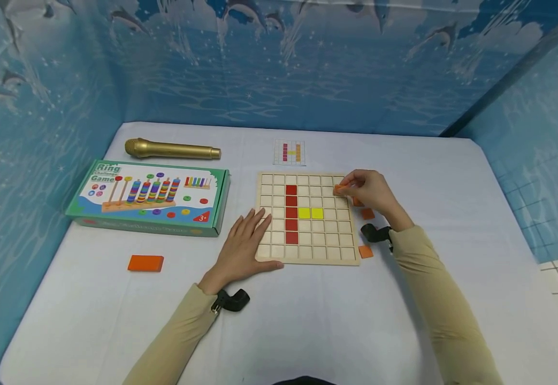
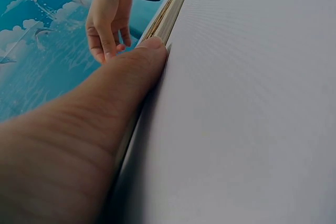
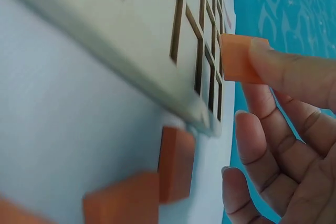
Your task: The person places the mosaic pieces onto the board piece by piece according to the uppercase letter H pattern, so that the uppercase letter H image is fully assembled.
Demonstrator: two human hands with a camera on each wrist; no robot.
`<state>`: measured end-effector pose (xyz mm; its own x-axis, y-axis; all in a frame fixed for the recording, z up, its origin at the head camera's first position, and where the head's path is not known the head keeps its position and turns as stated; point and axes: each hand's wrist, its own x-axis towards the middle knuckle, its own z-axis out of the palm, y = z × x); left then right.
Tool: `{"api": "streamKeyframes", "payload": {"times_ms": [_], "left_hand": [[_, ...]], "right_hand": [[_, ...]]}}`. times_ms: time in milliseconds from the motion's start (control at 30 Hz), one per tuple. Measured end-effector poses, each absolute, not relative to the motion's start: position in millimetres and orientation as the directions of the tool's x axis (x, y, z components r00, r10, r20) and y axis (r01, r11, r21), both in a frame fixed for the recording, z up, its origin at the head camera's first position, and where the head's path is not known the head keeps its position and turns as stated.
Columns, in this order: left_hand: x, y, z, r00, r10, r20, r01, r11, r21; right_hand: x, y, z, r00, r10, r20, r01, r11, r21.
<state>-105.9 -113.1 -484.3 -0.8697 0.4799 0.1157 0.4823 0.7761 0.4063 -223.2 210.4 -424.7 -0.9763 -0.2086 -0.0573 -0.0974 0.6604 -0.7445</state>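
A wooden grid board (image 1: 324, 256) lies on the white table. It carries a column of red tiles (image 1: 291, 214) and two yellow tiles (image 1: 310, 213) in a row to their right. My left hand (image 1: 244, 247) rests at the board's lower left corner with fingers spread, its thumb (image 2: 149, 45) along the near edge. Over the upper right cells, my right hand (image 1: 374, 191) pinches an orange square tile (image 3: 237, 59) between thumb and fingers. Several loose orange tiles (image 1: 367, 214) lie beside the board's right edge, one partly behind the right hand.
A small pattern card (image 1: 289, 153) with red, yellow and orange squares lies behind the board. Left of it are a gold microphone (image 1: 173, 149), a ring game box (image 1: 148, 198) and an orange block (image 1: 145, 263). Blue dolphin-print cloth (image 1: 279, 91) hangs behind the table.
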Motion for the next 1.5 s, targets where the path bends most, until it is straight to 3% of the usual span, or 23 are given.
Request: {"api": "streamKeyframes", "payload": {"times_ms": [333, 1100, 1500], "left_hand": [[-106.0, -112.9, -484.7, -0.870, 0.480, 0.112, 0.480, 0.773, 0.415], [-107.3, -113.6, -486.2, -0.871, 0.479, 0.115, 0.481, 0.778, 0.404], [-106.6, -113.8, -486.3, -0.873, 0.476, 0.107, 0.476, 0.781, 0.404]], "right_hand": [[-230.0, 194.9, -427.0, -0.954, -0.283, -0.095, -0.131, 0.684, -0.718], [-227.0, 190.4, -425.1, -0.936, -0.352, -0.034, -0.278, 0.793, -0.543], [-226.2, 193.0, -428.5, -0.913, -0.407, -0.011, -0.328, 0.750, -0.574]]}}
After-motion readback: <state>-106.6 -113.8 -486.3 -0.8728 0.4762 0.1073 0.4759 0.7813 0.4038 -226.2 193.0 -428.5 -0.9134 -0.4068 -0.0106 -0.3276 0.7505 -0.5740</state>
